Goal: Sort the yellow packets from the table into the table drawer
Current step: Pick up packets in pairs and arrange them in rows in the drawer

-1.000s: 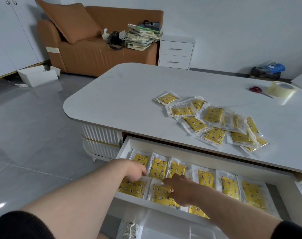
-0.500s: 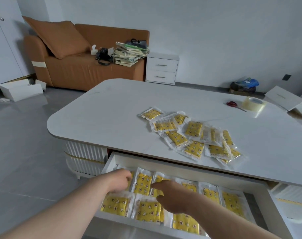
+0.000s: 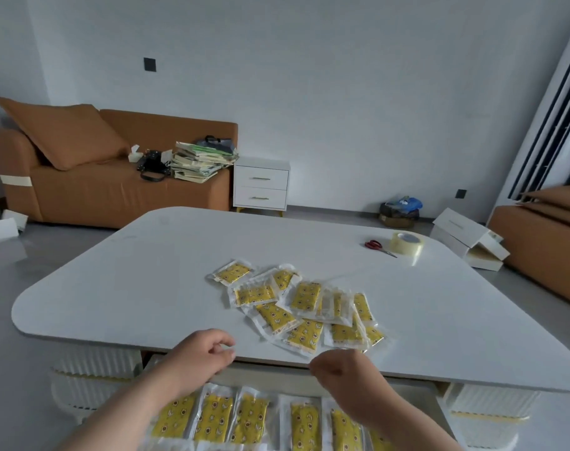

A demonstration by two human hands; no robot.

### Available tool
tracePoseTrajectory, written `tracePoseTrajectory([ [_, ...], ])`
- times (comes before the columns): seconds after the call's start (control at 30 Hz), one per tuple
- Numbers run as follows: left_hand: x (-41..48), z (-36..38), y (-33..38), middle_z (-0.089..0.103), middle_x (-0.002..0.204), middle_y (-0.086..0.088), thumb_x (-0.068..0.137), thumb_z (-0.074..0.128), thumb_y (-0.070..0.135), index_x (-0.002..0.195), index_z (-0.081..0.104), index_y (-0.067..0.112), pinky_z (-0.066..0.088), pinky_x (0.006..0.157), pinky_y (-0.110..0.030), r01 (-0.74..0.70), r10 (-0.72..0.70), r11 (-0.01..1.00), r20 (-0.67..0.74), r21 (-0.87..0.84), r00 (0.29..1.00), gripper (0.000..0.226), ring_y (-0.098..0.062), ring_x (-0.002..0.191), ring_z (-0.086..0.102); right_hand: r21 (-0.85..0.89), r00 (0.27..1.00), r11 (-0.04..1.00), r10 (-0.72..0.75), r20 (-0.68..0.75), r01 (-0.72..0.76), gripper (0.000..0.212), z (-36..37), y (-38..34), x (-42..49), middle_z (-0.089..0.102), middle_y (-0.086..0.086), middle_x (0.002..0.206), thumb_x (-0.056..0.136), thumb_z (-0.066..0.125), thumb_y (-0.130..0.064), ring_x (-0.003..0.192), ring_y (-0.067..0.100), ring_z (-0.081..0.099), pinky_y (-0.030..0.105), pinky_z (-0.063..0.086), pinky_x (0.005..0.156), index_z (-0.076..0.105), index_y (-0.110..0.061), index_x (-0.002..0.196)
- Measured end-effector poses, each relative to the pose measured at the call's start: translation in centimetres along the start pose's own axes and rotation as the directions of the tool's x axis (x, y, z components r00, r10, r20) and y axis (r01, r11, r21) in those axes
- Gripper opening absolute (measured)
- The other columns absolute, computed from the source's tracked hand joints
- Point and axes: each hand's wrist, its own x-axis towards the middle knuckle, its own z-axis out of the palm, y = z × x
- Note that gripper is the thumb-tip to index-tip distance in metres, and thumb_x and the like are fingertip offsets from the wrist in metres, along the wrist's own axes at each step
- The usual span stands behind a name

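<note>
White walls and a grey floor framed the room on my feed, and a broad white surface (image 3: 147, 288) with rounded corners filled the middle of it. Both hands hung over its near edge, a little apart from each other. The left hand (image 3: 202, 356) had its fingers loosely curled, thumb close to forefinger, with nothing between them. The right hand (image 3: 337, 366) showed me only its back and wrist, fingers curled away from the camera, so I could not tell whether it gripped anything.

Just ahead of the hands, nearer the right one, the yellow packets (image 3: 305, 296) lay in a loose overlapping heap on the surface, each in clear wrap. The closest of them sat just beyond the right hand's knuckles. Below the hands the drawer (image 3: 270, 379) stood pulled out from under the surface. A row of packets (image 3: 305, 424) lay side by side in it, partly covered by both forearms.

Far ahead and to the right of the hands, red-handled scissors (image 3: 376, 246) lay just beside a roll of clear tape (image 3: 407, 244). Well beyond the left hand a brown sofa (image 3: 114, 196) stood against the wall. It carried a cushion (image 3: 65, 131) and a stack of books (image 3: 202, 161), and a white cabinet (image 3: 261, 187) stood just beside it.
</note>
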Motion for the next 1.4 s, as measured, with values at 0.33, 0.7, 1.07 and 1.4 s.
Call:
tracePoseTrajectory([
  [0.33, 12.6, -1.5, 0.4, 0.06, 0.127, 0.0, 0.094, 0.061, 0.019, 0.12, 0.06, 0.028, 0.042, 0.1, -0.032, -0.106, 0.088, 0.992, -0.214, -0.074, 0.973, 0.027, -0.018, 0.123, 0.054, 0.02, 0.975, 1.0, -0.011, -0.222, 0.015, 0.038, -1.9, 0.6, 10.0, 0.064, -0.015, 0.111, 0.096, 0.047, -0.011, 0.056, -0.002, 0.052, 0.008, 0.041, 0.059, 0.069, -0.03, 0.119],
  [0.7, 17.4, 1.8, 0.2, 0.038, 0.153, 0.005, 0.105, 0.028, 0.037, 0.145, 0.039, 0.025, 0.027, 0.113, -0.037, -0.07, 0.136, 0.838, -0.084, 0.541, 0.987, 0.044, -0.019, 0.142, 0.033, -0.504, 0.998, 0.861, -0.054, 0.045, 0.069, 0.043, 1.3, 2.2, 13.0, 0.035, -0.016, 0.152, 0.105, 0.022, -0.041, 0.122, 0.021, 0.035, 0.03, 0.026, 0.106, 0.042, -0.036, 0.143],
  [1.07, 17.1, 1.2, 0.0, 0.049, 0.136, -0.002, 0.096, 0.041, 0.055, 0.129, 0.051, 0.021, 0.041, 0.097, -0.037, 0.093, 0.047, 0.773, -0.202, 0.627, 0.978, 0.049, -0.023, 0.125, 0.045, -0.507, 0.953, 0.825, 0.114, -0.281, -0.249, 0.058, 1.2, 2.0, 14.4, 0.05, 0.001, 0.125, 0.09, 0.044, -0.064, 0.122, 0.026, 0.042, 0.034, 0.034, 0.104, 0.05, -0.025, 0.132],
  [1.4, 16.8, 0.4, 1.1, 0.061, 0.116, -0.003, 0.071, 0.062, 0.073, 0.115, 0.057, 0.021, 0.049, 0.089, -0.033, 0.31, -0.174, 0.78, -0.288, 0.543, 0.942, 0.068, -0.025, 0.107, 0.059, -0.479, 0.934, 0.817, 0.191, -0.301, -0.322, 0.066, 1.0, 2.0, 14.5, 0.047, 0.001, 0.126, 0.08, 0.054, -0.069, 0.124, 0.026, 0.041, 0.036, 0.032, 0.107, 0.049, -0.023, 0.127],
])
